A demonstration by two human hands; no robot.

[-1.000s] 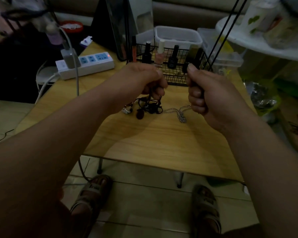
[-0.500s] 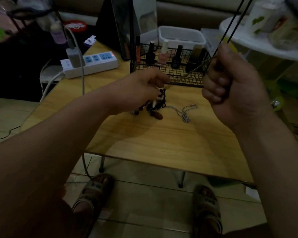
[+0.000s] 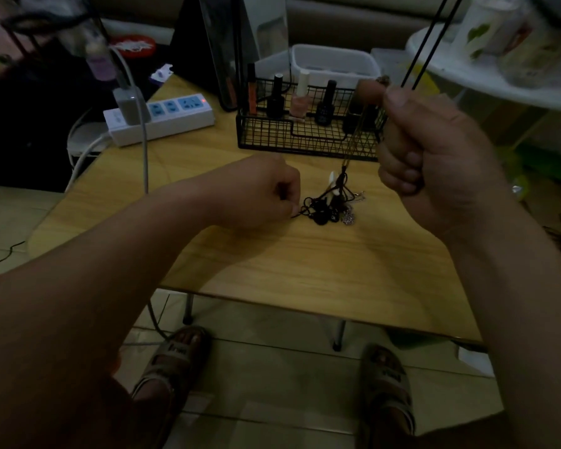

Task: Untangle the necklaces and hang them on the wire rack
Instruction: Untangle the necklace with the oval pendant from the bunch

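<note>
A tangle of necklaces (image 3: 329, 207) with dark cords, a white pendant and a silver chain lies on the wooden table (image 3: 305, 270). My left hand (image 3: 259, 196) rests low on the table and pinches a dark cord at the tangle's left side. My right hand (image 3: 428, 147) is raised above the table and pinches the top of a thin brown cord (image 3: 353, 140) that runs down taut into the tangle. The black wire rack (image 3: 305, 137) stands behind, and two thin black rods (image 3: 434, 40) rise at the upper right.
Nail polish bottles (image 3: 325, 103) stand in the wire rack. A white power strip (image 3: 162, 115) with a plugged charger and cable lies at the table's back left. A white plastic tub (image 3: 334, 61) sits behind the rack. My sandalled feet (image 3: 175, 354) show below the table's front edge.
My left hand has dropped to the table and pulled left on a dark cord. My right hand stays raised with the brown cord, which now hangs down almost vertically. The tangle has shifted right.
</note>
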